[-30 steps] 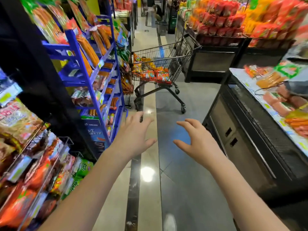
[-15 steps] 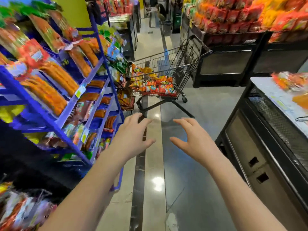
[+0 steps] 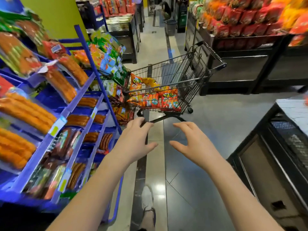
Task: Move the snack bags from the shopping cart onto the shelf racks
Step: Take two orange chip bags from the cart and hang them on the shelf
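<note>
**Closing on the cart, both hands empty**

Moved nearer to the shopping cart (image 3: 202, 75) than a second ago; sits larger now at centre frame, with the blue shelf racks (image 3: 97, 75) swung further across the left.

Head view only. Reaching forward at lower centre with left hand (image 3: 133, 144) and right hand (image 3: 196, 144), both released: fingers spread, lightly curved, grasping nothing, and seemingly short of the basket. Snack bags (image 3: 168, 99) heaped low in the cart's near end, orange and red, pressed against the wire; none lifted out yet.

Expect light, puffy, air-filled packs with slick, crinkly film and brittle contents. Better to pinch at the top seam or cup flat from both sides than to squeeze the middle. Probably worth taking from the top of the heap first, over the rim.

Cannot count the bags: overlapped and screened by the mesh. Cannot tell which rack should receive them; perhaps the wire one just left of the cart. Smeared by motion along the left racks and at upper right. Cut off at right edge: black display cabinet (image 3: 275, 164). Only a white shoe (image 3: 147, 195) visible on the floor (image 3: 216, 124) below.
</note>
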### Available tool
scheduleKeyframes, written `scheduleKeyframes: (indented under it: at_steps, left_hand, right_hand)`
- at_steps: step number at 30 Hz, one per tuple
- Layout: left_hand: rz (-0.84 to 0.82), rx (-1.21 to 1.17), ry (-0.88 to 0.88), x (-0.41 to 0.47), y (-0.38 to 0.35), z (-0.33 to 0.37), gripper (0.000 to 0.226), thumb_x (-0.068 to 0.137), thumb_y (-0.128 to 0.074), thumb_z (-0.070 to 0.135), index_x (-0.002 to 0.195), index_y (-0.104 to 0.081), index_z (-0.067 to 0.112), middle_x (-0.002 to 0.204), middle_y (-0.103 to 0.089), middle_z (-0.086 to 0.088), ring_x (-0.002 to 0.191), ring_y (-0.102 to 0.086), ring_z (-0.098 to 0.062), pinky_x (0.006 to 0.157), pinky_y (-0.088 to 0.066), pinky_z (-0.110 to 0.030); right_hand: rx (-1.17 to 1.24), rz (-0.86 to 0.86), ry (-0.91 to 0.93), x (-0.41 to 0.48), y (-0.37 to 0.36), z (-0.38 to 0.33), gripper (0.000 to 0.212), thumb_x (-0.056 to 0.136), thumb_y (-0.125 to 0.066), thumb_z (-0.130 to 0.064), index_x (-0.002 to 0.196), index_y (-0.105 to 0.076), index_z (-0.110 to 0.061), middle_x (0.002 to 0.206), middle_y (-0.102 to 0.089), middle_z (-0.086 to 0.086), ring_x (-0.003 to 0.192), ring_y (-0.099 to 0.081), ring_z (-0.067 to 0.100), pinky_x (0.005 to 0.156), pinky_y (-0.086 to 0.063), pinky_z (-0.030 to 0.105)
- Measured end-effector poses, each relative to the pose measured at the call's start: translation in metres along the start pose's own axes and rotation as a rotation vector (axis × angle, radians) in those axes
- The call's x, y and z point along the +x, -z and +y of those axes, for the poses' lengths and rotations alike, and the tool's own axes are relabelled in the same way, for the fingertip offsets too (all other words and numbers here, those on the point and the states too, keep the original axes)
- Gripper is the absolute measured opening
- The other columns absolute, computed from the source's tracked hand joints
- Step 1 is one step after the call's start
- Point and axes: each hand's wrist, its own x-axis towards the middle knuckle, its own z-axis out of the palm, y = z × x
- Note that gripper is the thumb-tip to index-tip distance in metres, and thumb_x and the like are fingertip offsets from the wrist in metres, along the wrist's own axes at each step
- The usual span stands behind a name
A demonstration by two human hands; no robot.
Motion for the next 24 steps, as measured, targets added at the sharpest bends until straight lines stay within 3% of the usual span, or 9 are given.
scheduleKeyframes:
  at_steps: [12, 16, 24]
  left_hand:
    - [-0.059, -0.064, -0.017, 0.263, 0.02, -0.094, 0.074, 0.091, -0.069, 0.053, 0.154, -0.037, 0.033, 0.166, -0.022, -0.005, 0.152, -0.02, -0.029, 0.122, -0.032, -0.047]
    - [-0.091, -0.05, -0.019, 0.331, 0.03, -0.126, 0.073, 0.092, -0.069, 0.053, 0.154, -0.037, 0.032, 0.166, -0.021, -0.005, 0.153, -0.019, -0.029, 0.121, -0.031, -0.047]
    - [-0.15, -0.073, 0.004, 0.433, 0.033, -0.17, 0.078, 0.091, -0.069, 0.055, 0.157, -0.035, 0.03, 0.167, -0.021, -0.005, 0.154, -0.018, -0.03, 0.122, -0.03, -0.046]
  right_hand:
    - [-0.055, -0.038, -0.062, 0.267, -0.021, 0.033, 0.063, 0.091, -0.069, -0.049, 0.148, -0.047, -0.032, 0.145, -0.046, -0.007, 0.127, -0.055, 0.017, 0.105, -0.048, 0.038]
    - [-0.014, -0.046, -0.096, 0.338, -0.03, 0.042, 0.066, 0.089, -0.069, -0.049, 0.148, -0.048, -0.03, 0.141, -0.048, -0.004, 0.126, -0.055, 0.02, 0.101, -0.053, 0.044]
    - [-0.041, -0.102, -0.092, 0.454, -0.045, 0.063, 0.067, 0.091, -0.07, -0.05, 0.15, -0.047, -0.028, 0.144, -0.049, -0.003, 0.131, -0.051, 0.018, 0.107, -0.047, 0.039]
